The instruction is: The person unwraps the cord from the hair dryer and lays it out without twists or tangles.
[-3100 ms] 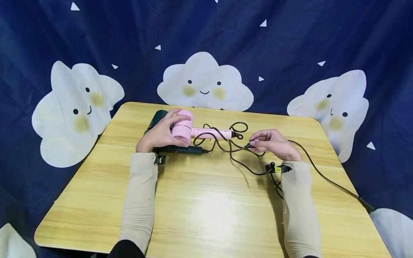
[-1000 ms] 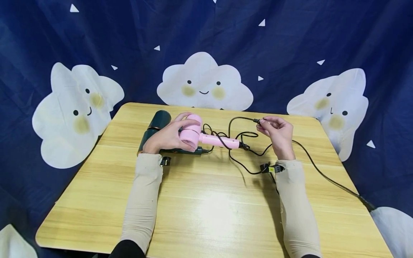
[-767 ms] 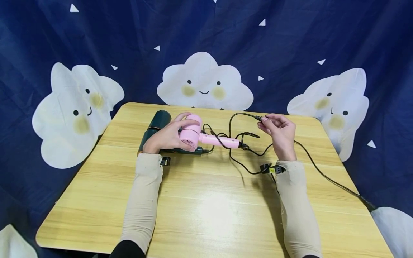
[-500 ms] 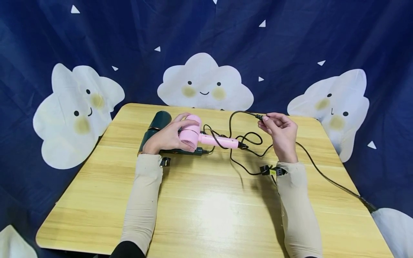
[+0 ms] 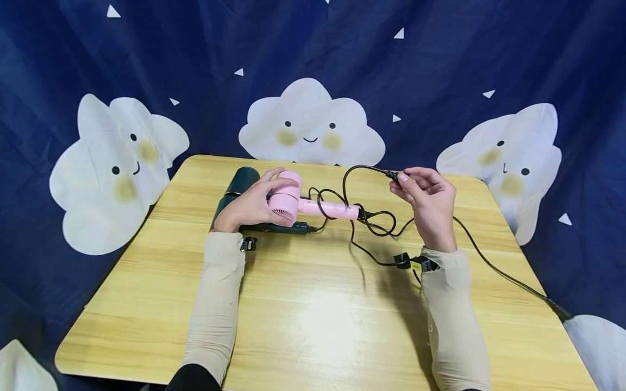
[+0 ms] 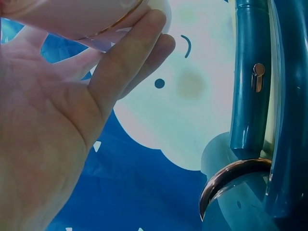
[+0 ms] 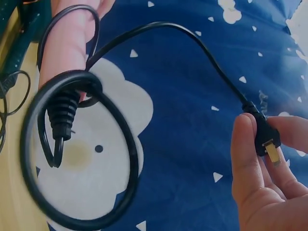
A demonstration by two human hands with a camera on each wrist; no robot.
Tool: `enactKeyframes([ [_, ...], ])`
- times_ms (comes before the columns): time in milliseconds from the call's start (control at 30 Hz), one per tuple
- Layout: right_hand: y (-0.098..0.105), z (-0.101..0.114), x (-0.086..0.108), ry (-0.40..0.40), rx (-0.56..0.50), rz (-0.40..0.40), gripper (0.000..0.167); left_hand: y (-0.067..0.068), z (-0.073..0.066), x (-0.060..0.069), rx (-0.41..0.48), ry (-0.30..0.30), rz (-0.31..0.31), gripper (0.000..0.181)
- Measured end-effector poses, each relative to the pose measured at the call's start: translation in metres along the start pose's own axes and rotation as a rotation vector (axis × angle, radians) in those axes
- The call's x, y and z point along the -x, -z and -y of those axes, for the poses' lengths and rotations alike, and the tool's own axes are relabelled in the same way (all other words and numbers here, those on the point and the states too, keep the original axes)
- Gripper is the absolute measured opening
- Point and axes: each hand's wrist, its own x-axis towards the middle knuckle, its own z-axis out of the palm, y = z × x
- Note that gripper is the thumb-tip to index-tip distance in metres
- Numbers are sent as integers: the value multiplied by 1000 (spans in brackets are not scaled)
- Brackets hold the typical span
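My left hand (image 5: 249, 205) grips the barrel of a pink hair dryer (image 5: 285, 198), thumb and fingers on opposite sides. Its handle points right, with loops of black cord (image 7: 132, 144) around it and at its end. Between the thumb and fingers of my right hand (image 5: 431, 203), a black plug (image 7: 267, 137) is pinched; the right wrist view shows its metal prong. The cord arches from this plug back to the pink handle. A dark green hair dryer (image 5: 244, 180) lies behind and under my left hand, partly hidden; its handle (image 6: 252, 86) appears in the left wrist view.
The wooden table (image 5: 323, 326) has rounded corners. A second black plug (image 5: 402, 260) is beside my right wrist camera. Another dark cable (image 5: 499, 275) runs from the right wrist over the table's right edge. A blue cloud-patterned curtain (image 5: 415, 70) hangs behind.
My right hand has risen and moved away to the right with the plug, drawing the cord into an arch. The pink hair dryer shifted right, then slightly back left. Cord loops by its handle changed shape.
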Motion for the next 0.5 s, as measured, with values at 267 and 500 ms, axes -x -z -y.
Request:
enactKeyframes([
  [267, -3, 7, 4, -35, 9, 87, 12, 6, 4, 4, -14, 28, -28, 94],
  [500, -2, 12, 7, -66, -29, 155, 15, 8, 8, 6, 8, 32, -43, 95],
])
